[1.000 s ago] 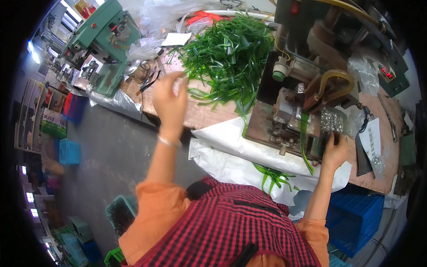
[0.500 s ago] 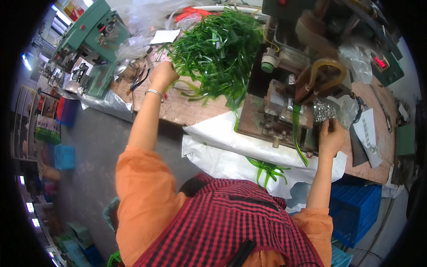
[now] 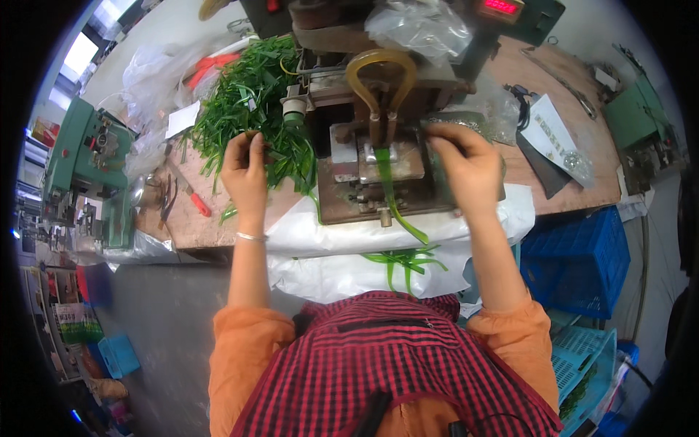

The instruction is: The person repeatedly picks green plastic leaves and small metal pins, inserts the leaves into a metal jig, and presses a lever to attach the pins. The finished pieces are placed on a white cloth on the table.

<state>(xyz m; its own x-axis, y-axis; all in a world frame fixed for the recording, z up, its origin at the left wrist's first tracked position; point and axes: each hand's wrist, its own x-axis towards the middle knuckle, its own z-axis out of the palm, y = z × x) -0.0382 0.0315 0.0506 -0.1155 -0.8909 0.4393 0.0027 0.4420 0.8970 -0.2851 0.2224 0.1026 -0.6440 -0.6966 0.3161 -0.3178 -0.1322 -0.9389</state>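
A green ribbon-like strip (image 3: pixel 392 197) hangs forward from under the head of a bench press (image 3: pixel 397 164), its loose end over the front edge. Just right of the press is my right hand (image 3: pixel 470 164), thumb and forefinger drawn together toward the working spot; anything between them is too small to make out. My left hand (image 3: pixel 246 175) is left of the press, by the near side of a heap of green strips (image 3: pixel 251 95). Its fingers are curled and the thumb is pressed in, hiding whatever they hold. Small shiny metal pieces (image 3: pixel 473 120) lie behind my right hand.
A white sheet (image 3: pixel 291 237) drapes the table's front, with several green strips (image 3: pixel 408 264) on it. Red-handled tool (image 3: pixel 199 204) and green machine (image 3: pixel 87 160) are at left. Blue crates (image 3: pixel 575 255) stand at lower right. A curved tube (image 3: pixel 382 62) rises above the press.
The view has swung right. My left hand has moved from the heap's left side to its near side, closer to the press. My right hand has left the metal pieces for the press.
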